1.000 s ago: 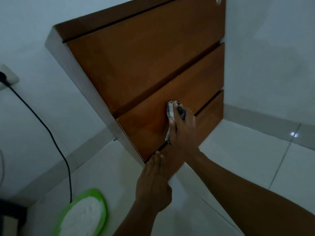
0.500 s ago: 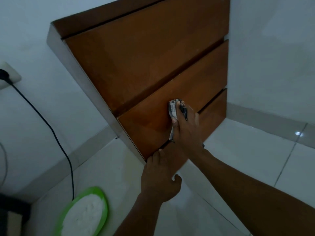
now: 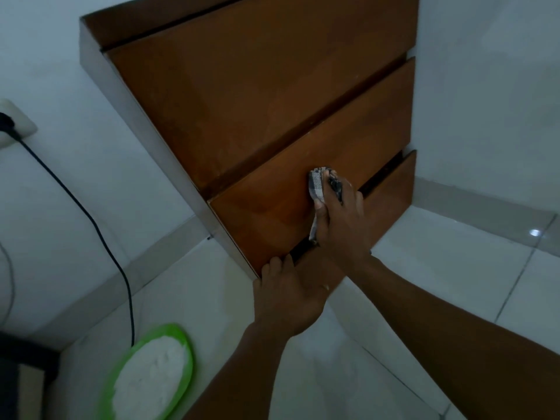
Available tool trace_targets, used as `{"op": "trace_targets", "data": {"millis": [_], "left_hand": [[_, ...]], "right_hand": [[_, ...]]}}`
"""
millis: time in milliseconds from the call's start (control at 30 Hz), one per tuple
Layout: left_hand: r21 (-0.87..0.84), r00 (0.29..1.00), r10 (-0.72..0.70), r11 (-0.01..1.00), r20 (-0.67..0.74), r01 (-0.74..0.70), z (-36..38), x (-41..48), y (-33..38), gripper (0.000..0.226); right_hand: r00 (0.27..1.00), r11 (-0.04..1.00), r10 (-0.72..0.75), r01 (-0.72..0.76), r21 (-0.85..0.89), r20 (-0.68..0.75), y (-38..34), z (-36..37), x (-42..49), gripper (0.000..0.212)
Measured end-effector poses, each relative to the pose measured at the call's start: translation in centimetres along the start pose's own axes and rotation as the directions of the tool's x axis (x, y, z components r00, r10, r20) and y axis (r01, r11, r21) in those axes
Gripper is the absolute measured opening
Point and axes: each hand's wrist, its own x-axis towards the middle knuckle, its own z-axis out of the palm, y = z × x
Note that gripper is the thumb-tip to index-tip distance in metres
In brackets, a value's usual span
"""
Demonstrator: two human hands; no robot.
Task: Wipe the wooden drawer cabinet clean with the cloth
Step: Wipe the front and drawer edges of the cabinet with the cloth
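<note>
The wooden drawer cabinet (image 3: 257, 95) stands against the white wall, its three brown drawer fronts facing me. My right hand (image 3: 342, 225) presses a checked grey-and-white cloth (image 3: 316, 184) flat against the middle drawer front (image 3: 272, 213), near its right half. Only the cloth's top and left edge show around my fingers. My left hand (image 3: 288, 298) rests on the bottom drawer at the cabinet's lower left corner, fingers curled over the drawer's upper edge. A dark gap shows between the middle and bottom drawers.
A green dish (image 3: 151, 377) holding white powder lies on the tiled floor at lower left. A black cable (image 3: 91, 219) runs from a wall socket (image 3: 15, 122) down to the floor. A dark object (image 3: 18, 374) sits at the left edge.
My left hand has slid up onto the bottom drawer's corner and curled over its edge. My right hand and the cloth have stayed on the middle drawer, shifting only slightly.
</note>
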Motion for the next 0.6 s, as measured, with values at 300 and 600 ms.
{"op": "trace_targets", "data": {"millis": [300,600], "left_hand": [[-0.048,0.997,-0.071,0.996,0.035,0.073,-0.6,0.2,0.6,0.074],[0.093,0.998,0.01,0.996,0.069,-0.016,0.0,-0.1,0.7,0.098]], "right_hand": [[0.997,0.998,-0.043,0.04,0.049,0.06,2.0,-1.6,-0.4,0.045],[0.988,0.995,-0.082,0.075,0.059,0.129,2.7,-2.3,-0.7,0.045]]}}
